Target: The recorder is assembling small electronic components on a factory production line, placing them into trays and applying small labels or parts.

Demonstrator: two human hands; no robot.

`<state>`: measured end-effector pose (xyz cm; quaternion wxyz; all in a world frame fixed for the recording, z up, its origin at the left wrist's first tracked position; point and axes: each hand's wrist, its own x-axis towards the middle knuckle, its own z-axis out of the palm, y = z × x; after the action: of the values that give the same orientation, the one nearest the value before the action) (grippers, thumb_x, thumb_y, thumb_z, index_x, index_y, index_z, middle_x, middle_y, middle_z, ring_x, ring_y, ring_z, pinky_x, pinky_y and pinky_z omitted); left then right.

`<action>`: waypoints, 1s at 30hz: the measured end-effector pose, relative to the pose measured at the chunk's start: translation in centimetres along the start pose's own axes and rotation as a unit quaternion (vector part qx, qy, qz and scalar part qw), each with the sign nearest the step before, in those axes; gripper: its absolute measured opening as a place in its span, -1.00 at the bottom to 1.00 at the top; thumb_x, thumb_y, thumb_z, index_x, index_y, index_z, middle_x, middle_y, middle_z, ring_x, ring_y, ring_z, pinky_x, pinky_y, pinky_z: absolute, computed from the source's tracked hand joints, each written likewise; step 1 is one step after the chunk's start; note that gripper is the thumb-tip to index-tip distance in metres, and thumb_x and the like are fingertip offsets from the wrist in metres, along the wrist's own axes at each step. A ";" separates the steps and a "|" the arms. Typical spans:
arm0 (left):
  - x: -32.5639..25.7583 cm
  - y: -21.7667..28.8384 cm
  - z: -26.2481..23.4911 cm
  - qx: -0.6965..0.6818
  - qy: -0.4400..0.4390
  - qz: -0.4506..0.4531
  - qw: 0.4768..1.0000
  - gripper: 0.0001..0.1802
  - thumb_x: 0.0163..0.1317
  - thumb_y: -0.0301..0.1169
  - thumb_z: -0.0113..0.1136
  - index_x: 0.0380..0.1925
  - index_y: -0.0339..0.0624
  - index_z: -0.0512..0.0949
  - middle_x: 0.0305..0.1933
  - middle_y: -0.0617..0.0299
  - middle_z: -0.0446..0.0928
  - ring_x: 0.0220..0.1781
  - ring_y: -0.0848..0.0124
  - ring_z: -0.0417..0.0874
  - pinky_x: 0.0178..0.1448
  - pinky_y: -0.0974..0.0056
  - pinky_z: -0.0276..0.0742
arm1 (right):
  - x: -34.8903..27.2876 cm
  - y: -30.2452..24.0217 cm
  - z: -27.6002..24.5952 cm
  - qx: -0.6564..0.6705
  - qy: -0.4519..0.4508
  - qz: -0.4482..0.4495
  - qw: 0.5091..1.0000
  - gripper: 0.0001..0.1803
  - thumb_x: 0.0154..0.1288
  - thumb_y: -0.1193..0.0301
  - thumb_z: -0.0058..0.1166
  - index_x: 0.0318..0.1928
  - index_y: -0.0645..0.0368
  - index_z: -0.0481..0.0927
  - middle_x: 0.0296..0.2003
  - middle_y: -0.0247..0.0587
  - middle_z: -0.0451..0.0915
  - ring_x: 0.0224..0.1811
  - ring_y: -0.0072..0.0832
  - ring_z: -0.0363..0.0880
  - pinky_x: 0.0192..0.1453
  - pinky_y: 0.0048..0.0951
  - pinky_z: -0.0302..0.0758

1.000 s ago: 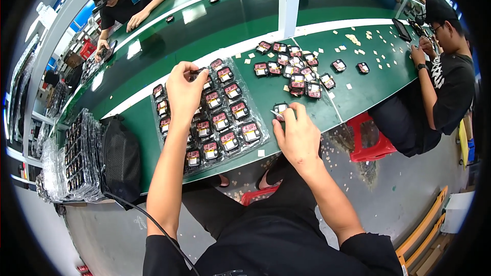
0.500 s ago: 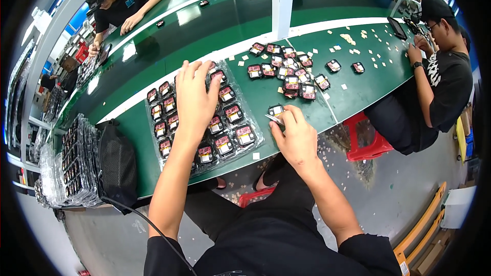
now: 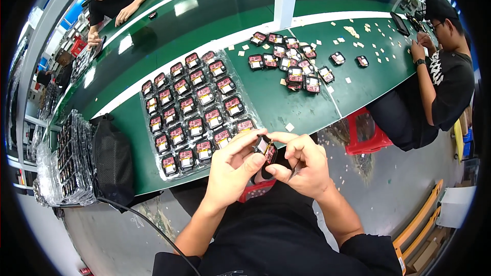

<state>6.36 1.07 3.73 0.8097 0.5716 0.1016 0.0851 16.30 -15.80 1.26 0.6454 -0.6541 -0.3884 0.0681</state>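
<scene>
Both hands meet just off the near edge of the green table (image 3: pixel 286 107), over the person's lap. The left hand (image 3: pixel 232 171) and the right hand (image 3: pixel 302 166) pinch one small black module (image 3: pixel 266 149) between fingertips and thumbs, its pale and reddish face partly covered by the fingers, so its full outline is hard to make out. The right hand also seems to grip a thin dark tool (too hidden to identify). Just beyond lies a clear tray (image 3: pixel 197 115) of similar modules in rows. A loose pile of modules (image 3: pixel 291 66) sits further right, near pale scraps. A black bag (image 3: pixel 112 161) rests at the left, beside stacked trays (image 3: pixel 64 163) bent by the lens
</scene>
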 end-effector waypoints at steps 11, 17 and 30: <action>-2.2 -2.6 0.0 -0.187 0.109 0.080 0.973 -0.39 0.34 -0.44 0.46 0.31 -0.47 0.47 0.25 0.04 0.55 0.18 0.37 0.64 0.31 0.24 0.58 | 0.0 -2.0 1.5 -0.230 -0.014 -0.046 0.972 -0.66 0.27 0.60 0.36 0.06 0.27 0.69 -0.18 -0.15 0.54 -0.35 -0.28 0.68 -0.32 -0.32 0.62; -2.6 -3.0 -0.1 -0.143 0.131 0.080 0.978 -0.37 0.36 -0.29 0.45 0.30 -0.40 0.44 0.22 0.02 0.57 0.14 0.32 0.68 0.29 0.16 0.66 | 0.0 -0.8 1.7 -0.275 0.035 -0.156 0.948 -0.68 0.14 0.62 0.42 -0.05 0.31 0.71 -0.27 -0.18 0.63 -0.38 -0.31 0.68 -0.33 -0.35 0.62; -2.8 -3.2 -0.2 -0.123 0.128 0.064 0.982 -0.35 0.32 -0.28 0.49 0.26 -0.45 0.45 0.19 0.02 0.57 0.06 0.33 0.70 0.18 0.16 0.70 | -0.4 -0.8 1.5 -0.275 0.028 -0.173 0.945 -0.70 0.08 0.65 0.42 -0.12 0.34 0.71 -0.27 -0.15 0.67 -0.37 -0.27 0.69 -0.33 -0.34 0.64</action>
<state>3.65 -0.53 0.81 0.8472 0.4571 0.1562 0.2212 14.84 -14.92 1.56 0.4532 -0.7304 -0.4810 -0.1726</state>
